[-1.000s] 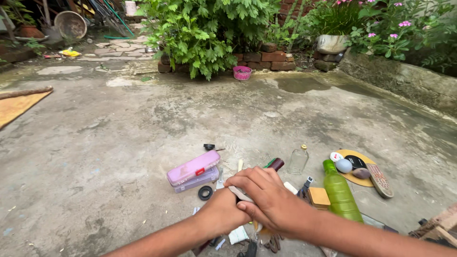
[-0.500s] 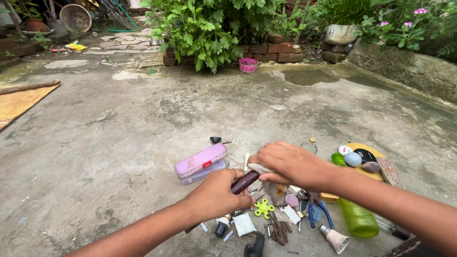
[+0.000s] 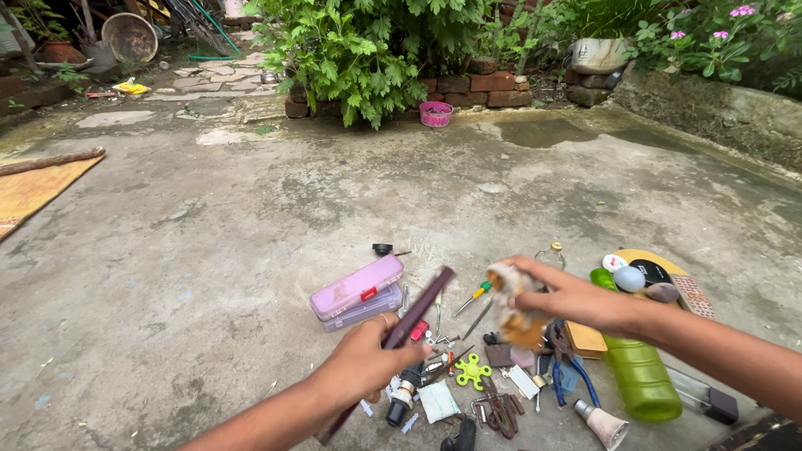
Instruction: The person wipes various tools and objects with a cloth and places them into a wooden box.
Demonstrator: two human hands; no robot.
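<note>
My left hand (image 3: 368,359) grips a long, thin dark maroon rod (image 3: 422,311) that points up and to the right over the pile of small items. My right hand (image 3: 568,296) holds a crumpled whitish-tan cloth (image 3: 511,305) just right of the rod's tip, apart from it. Below both hands lie a green spinner (image 3: 473,369), a screwdriver (image 3: 470,298), pliers (image 3: 568,359) and several small metal bits on the concrete.
A pink-lidded plastic case (image 3: 357,291) lies left of the rod. A green bottle (image 3: 637,367), small glass bottle (image 3: 551,253), yellow round board (image 3: 647,260) with balls and a brush sit at right. Bushes, brick edging and a pink bowl (image 3: 435,114) stand far back.
My right hand pulled the cloth off the rod and moved right. My left hand tilted the rod's tip upward, now free of the cloth. The view shifted slightly.
</note>
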